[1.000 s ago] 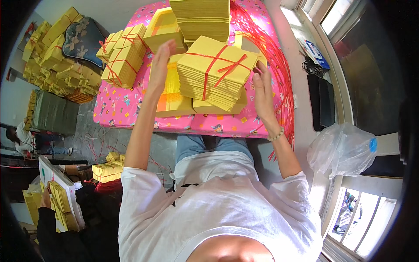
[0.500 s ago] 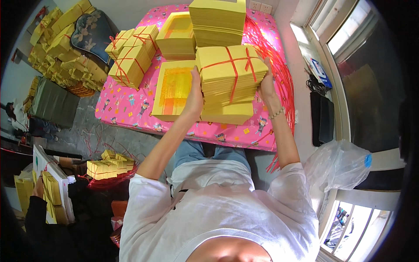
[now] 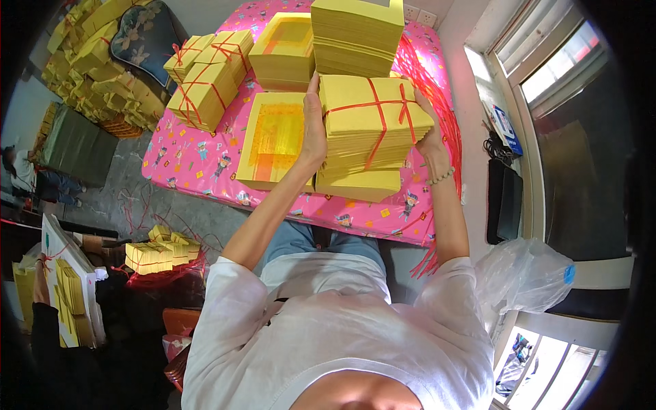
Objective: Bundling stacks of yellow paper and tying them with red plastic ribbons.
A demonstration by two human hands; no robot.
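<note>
Between my two hands is a thick bundle of yellow paper (image 3: 362, 113), bound crosswise with red plastic string knotted near its right end. My left hand (image 3: 314, 133) presses along its left side, thumb and fingers upward. On the opposite side, my right hand (image 3: 430, 140) grips the right end, its fingers partly hidden behind the paper. Under the bundle sits an untied yellow stack (image 3: 359, 186); whether they touch is unclear. Left of it lies a stack with an orange and gold printed face (image 3: 277, 137). A similar printed stack (image 3: 283, 58) and a taller plain stack (image 3: 355, 41) stand behind.
Tied bundles (image 3: 205, 92) occupy the left of the pink-covered table (image 3: 184, 164). Loose red strings (image 3: 441, 96) hang along its right side. Windows and a clear plastic bag (image 3: 523, 273) are at right. Another person's hand (image 3: 42, 280) is beside papers at lower left.
The whole view has shifted slightly. Held between both hands, the bundle has turned a little, its right end coming nearer me, and moved slightly right over the stack below.
</note>
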